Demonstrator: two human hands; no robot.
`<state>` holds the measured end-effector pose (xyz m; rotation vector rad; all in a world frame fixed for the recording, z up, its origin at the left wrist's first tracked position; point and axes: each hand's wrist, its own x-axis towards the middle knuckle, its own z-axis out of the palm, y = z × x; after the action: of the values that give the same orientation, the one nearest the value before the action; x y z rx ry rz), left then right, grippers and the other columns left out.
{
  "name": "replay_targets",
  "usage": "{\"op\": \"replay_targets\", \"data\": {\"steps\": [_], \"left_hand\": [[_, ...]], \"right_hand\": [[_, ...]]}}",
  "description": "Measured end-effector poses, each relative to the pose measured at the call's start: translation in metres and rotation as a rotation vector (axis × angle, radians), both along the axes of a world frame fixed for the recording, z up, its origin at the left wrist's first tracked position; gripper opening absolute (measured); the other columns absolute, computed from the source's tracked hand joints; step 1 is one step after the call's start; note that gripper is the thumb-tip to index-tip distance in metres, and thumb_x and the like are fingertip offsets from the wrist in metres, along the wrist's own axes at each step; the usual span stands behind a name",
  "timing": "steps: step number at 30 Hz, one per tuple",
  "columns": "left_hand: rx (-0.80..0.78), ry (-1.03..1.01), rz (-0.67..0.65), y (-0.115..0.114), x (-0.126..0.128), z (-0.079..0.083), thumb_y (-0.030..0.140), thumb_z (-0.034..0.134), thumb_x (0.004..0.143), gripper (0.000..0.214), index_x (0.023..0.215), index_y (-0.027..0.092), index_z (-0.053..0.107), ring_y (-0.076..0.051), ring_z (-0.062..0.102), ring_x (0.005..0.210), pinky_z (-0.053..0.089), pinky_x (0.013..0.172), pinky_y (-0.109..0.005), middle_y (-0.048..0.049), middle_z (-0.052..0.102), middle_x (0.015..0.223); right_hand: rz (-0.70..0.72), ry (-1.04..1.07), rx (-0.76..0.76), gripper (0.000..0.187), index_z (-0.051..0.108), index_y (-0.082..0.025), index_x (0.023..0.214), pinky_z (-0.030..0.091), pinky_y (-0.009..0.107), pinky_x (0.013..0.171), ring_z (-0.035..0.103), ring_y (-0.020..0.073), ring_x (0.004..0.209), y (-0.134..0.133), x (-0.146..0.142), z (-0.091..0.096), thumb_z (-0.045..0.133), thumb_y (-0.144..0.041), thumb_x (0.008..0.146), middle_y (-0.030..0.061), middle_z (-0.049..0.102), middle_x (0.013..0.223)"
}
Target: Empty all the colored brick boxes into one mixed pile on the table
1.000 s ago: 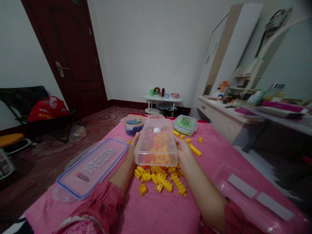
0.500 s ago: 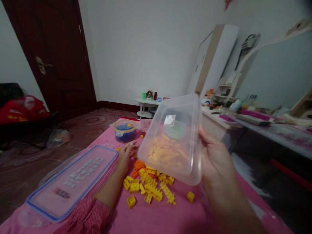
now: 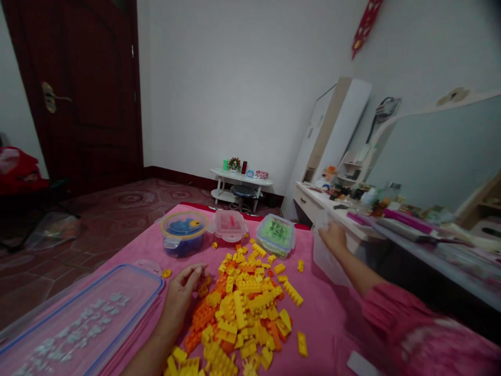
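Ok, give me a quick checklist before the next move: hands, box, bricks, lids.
1. Right hand has a grip on the clear box: ok.
2. Left hand free of bricks: cannot tell; its fingers curl beside the brick pile.
3. All bricks within the pile: not ok; a yellow brick lies apart on its right.
4. Round container and green container lidded: ok.
5. Blue-rimmed lid clear of the pile: ok, off to the left.

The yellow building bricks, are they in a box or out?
Out: the yellow building bricks lie in a loose heap on the pink cloth, mixed with orange building bricks.
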<state>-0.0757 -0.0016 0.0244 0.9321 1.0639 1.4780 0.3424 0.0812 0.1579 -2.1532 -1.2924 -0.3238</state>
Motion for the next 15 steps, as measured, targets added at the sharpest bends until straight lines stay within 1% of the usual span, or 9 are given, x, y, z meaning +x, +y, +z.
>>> {"op": "replay_targets", "data": {"steps": [2,4,6,8,10,12,13,15], "left_hand": [[-0.011,0.017,0.018,0.001,0.000,0.000,0.047,0.070,0.068,0.039,0.092,0.015,0.070,-0.014,0.062,0.064,0.042,0.046,-0.018,-0.0065,0.069,0.080],[-0.008,0.025,0.031,0.001,0.001,0.000,0.048,0.071,0.067,0.040,0.089,0.015,0.071,-0.014,0.060,0.062,0.042,0.046,-0.018,-0.0059,0.069,0.078],[0.001,0.023,0.030,0.001,0.001,0.001,0.048,0.072,0.065,0.040,0.086,0.015,0.071,-0.013,0.058,0.060,0.042,0.046,-0.019,-0.0054,0.068,0.075],[0.009,0.011,0.022,0.000,0.002,0.001,0.049,0.072,0.065,0.040,0.085,0.015,0.071,-0.013,0.057,0.058,0.041,0.045,-0.019,-0.0046,0.067,0.073],[0.014,0.000,0.015,0.000,0.002,0.002,0.048,0.072,0.065,0.039,0.085,0.015,0.071,-0.012,0.056,0.057,0.040,0.044,-0.019,-0.0042,0.066,0.071],[0.014,0.000,0.023,0.000,0.002,0.003,0.048,0.072,0.064,0.040,0.084,0.014,0.070,-0.013,0.055,0.057,0.040,0.044,-0.019,-0.0042,0.066,0.070],[0.012,0.001,0.029,0.000,0.003,0.004,0.048,0.072,0.063,0.040,0.083,0.014,0.070,-0.013,0.055,0.056,0.040,0.044,-0.019,-0.0043,0.066,0.069],[0.012,0.000,0.037,0.001,0.003,0.004,0.048,0.073,0.062,0.040,0.081,0.014,0.070,-0.013,0.054,0.054,0.039,0.043,-0.020,-0.0044,0.066,0.068]], "right_hand": [[-0.052,-0.020,-0.079,0.030,0.065,-0.007,0.099,0.049,0.033,0.069,0.066,0.0287,0.086,0.015,0.000,-0.020,0.053,-0.016,0.073,0.0215,0.068,0.089],[-0.082,-0.033,-0.152,0.028,0.065,-0.007,0.097,0.049,0.034,0.068,0.067,0.0293,0.084,0.024,-0.003,-0.037,0.053,-0.015,0.073,0.0224,0.067,0.089],[-0.084,-0.049,-0.206,0.024,0.066,-0.008,0.093,0.049,0.032,0.064,0.067,0.0282,0.081,0.028,-0.008,-0.050,0.053,-0.014,0.074,0.0215,0.068,0.087],[-0.076,-0.070,-0.245,0.020,0.067,-0.009,0.089,0.048,0.031,0.061,0.067,0.0268,0.076,0.030,-0.012,-0.058,0.054,-0.019,0.077,0.0194,0.068,0.081],[-0.060,-0.111,-0.255,0.025,0.067,-0.009,0.091,0.048,0.032,0.061,0.066,0.0268,0.076,0.029,-0.020,-0.058,0.052,-0.025,0.080,0.0189,0.067,0.081],[-0.003,-0.183,-0.226,0.032,0.065,-0.009,0.102,0.048,0.035,0.068,0.065,0.0271,0.085,0.029,-0.033,-0.053,0.047,-0.028,0.085,0.0203,0.066,0.093],[0.053,-0.231,-0.202,0.034,0.062,-0.009,0.109,0.047,0.036,0.074,0.063,0.0270,0.092,0.029,-0.043,-0.049,0.043,-0.027,0.087,0.0207,0.065,0.101],[0.228,-0.337,-0.161,0.036,0.058,-0.012,0.117,0.042,0.036,0.087,0.056,0.0252,0.106,0.033,-0.068,-0.041,0.039,-0.024,0.089,0.0184,0.060,0.115]]}}
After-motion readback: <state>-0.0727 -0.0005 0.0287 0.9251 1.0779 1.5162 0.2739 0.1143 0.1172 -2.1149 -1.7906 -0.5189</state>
